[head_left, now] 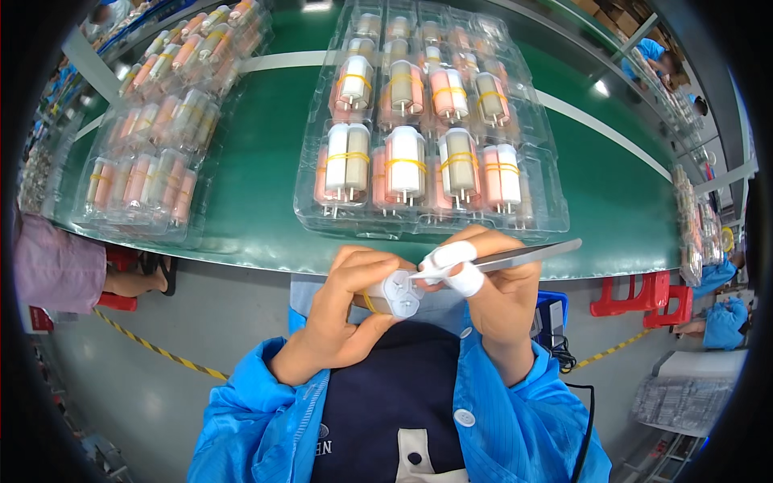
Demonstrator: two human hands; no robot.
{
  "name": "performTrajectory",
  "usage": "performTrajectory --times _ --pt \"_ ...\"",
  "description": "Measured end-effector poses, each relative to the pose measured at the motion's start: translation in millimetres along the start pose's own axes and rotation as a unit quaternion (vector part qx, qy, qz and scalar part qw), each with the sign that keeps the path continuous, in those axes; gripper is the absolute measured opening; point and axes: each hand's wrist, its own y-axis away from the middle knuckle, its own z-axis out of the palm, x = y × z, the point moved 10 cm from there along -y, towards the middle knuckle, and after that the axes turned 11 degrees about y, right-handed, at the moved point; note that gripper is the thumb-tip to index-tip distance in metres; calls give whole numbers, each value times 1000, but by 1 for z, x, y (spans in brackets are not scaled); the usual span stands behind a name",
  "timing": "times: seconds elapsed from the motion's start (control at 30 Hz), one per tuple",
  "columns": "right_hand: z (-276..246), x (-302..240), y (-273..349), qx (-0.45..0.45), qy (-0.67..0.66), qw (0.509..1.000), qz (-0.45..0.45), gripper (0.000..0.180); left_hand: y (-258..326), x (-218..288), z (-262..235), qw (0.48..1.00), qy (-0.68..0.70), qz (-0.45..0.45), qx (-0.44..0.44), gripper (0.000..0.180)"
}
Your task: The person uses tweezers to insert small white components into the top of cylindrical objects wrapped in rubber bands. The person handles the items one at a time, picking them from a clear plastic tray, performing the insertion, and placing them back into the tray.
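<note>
My left hand (pixel 342 310) is closed around a bundle of small capped cylinders (pixel 403 295), held in front of my body just off the bench edge. A yellow rubber band circles the bundle, and its pale ends with small metal pins face up. My right hand (pixel 506 302) grips metal tweezers (pixel 531 253), whose broad end sticks out to the right. White wraps cover its thumb and a finger. The tweezers' narrow tips are at the bundle's end; whether they touch a pin I cannot tell. Similar white, pink and beige bundles (pixel 349 165) stand in a clear plastic tray (pixel 554 211) beyond my hands.
More filled clear trays (pixel 133 211) are stacked at left on the green bench (pixel 608 201). Red stools (pixel 632 296) and a blue bin (pixel 554 302) are at right, below the bench edge. A black cable (pixel 593 419) runs beside my right arm. Other people sit around.
</note>
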Motion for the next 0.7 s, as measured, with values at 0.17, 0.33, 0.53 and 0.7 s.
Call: performTrajectory --times 0.17,0.33,0.53,0.7 --pt "-9 -8 5 38 56 996 -61 14 1 -8 2 986 147 -73 24 50" --pt "-5 -14 7 25 133 989 -58 16 1 -9 2 988 136 -62 24 49" --pt "-2 -20 6 13 176 980 -90 16 2 -7 -1 996 69 -47 4 50" --pt "-1 -22 5 1 200 974 -104 16 2 -8 -1 998 52 -42 -1 49"
